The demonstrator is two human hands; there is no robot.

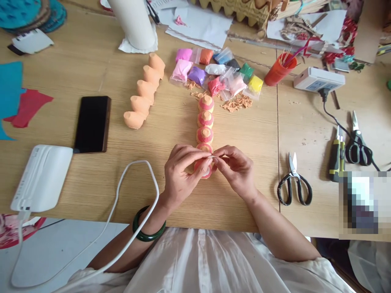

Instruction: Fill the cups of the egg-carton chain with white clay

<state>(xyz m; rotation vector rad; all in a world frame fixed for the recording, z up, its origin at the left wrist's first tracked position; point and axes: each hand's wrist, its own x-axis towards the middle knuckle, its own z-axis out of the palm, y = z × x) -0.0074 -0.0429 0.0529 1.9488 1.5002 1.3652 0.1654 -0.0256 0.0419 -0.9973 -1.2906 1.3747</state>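
Observation:
My left hand (186,167) and my right hand (234,169) meet fingertip to fingertip at the middle of the table. Both are closed in a pinch on a small thin pale piece (213,156), too small to tell its kind. Just beneath the fingers runs an egg-carton strip (205,135), its orange bumps ringed with pink. The strip's nearest bump shows a whitish patch and is partly covered by my left thumb. A plain orange egg-carton strip (145,91) lies to the left, untouched.
Bags of coloured clay (197,75) and orange scraps (236,103) lie beyond the strip. Scissors (293,179), a cutter (337,156) and a red cup (280,69) are on the right. A phone (92,124), power bank (42,177) and white cable (117,191) are left.

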